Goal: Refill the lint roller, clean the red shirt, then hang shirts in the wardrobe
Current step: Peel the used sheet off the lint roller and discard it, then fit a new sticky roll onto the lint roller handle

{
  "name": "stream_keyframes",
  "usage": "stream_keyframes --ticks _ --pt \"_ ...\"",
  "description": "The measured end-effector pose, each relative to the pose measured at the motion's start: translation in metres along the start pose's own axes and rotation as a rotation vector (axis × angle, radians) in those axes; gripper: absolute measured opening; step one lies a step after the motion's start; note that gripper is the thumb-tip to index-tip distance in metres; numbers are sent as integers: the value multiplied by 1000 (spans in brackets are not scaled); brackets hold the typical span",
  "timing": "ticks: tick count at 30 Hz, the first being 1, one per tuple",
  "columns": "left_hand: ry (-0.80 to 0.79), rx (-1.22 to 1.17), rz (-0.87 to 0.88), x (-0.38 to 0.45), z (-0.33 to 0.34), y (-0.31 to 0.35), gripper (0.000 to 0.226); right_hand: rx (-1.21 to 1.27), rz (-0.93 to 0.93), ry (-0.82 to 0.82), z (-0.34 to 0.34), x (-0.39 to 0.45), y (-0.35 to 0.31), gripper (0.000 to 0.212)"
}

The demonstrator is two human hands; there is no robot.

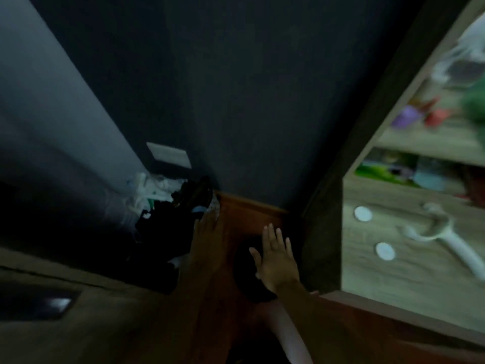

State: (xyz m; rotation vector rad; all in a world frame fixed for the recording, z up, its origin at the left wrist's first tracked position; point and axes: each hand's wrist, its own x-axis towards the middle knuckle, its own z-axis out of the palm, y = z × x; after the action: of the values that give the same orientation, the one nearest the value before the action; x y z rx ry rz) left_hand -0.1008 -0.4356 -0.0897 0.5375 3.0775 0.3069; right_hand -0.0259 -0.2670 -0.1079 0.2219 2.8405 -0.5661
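Observation:
The view is dim and blurred. My right hand (275,256) is spread flat, fingers apart, over a round black object (244,274) on a reddish-brown wooden surface (236,219). My left hand (207,232) reaches forward to the edge of a dark pile of clutter (168,227), fingers extended, nothing visibly held. No red shirt and no lint roller can be made out. A white hanger-like item (446,240) lies blurred against the pale wooden furniture at the right.
A dark blue-grey wall (249,101) fills the back, with a white wall plate (169,155). White plastic bags (147,190) sit behind the clutter. Pale wooden shelving (409,258) with colourful items and two round white knobs stands at the right.

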Motion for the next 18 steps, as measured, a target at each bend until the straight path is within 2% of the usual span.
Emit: stream_keyframes --ticks 3,5,10,14,18 --pt "7 40 10 12 -60 28 54 -4 -35 162 -84 -17 -16 88" --pt "97 3 34 18 -98 57 51 -32 -44 255 -131 -33 -15 89" --pt "245 -55 159 41 -170 138 61 -53 0 405 -219 -54 21 76" --pt "343 -52 252 58 -196 191 58 -43 39 483 -266 -67 68 73" --pt "363 -54 279 70 -189 257 56 -22 98 530 -299 -89 143 66"
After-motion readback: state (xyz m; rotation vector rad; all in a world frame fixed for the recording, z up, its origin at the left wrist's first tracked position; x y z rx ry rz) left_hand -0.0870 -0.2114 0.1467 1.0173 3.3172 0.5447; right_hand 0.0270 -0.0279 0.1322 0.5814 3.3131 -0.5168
